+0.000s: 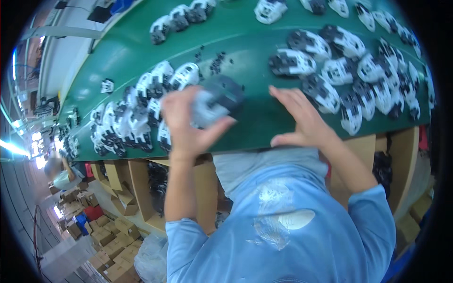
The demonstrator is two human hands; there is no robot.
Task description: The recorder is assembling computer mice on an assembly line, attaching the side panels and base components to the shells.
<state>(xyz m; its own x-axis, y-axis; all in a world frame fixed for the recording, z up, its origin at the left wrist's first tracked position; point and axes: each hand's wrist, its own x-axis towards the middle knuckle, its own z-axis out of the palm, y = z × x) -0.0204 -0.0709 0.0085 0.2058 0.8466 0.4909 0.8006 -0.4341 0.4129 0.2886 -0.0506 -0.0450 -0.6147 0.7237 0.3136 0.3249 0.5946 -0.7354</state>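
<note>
My left hand [186,122] grips a rounded white-and-black plastic shell [218,100], thumb along its near side and fingers over its left. Motion blurs the shell, so its details do not show. To the right of it, my right hand [302,115] is over the near edge of the green table with fingers and thumb apart, holding nothing. Just beyond the held shell lie several small black parts [217,63]. Similar shells [134,113] crowd together left of my left hand. Another group of shells [339,70] lies close to my right hand's far side.
The green tabletop [250,52] curves across the view, with more shells [181,18] along its far side. Below its edge are open cardboard boxes [141,188]. Many brown cartons [115,245] stand on the floor at lower left, where another person [63,174] is visible.
</note>
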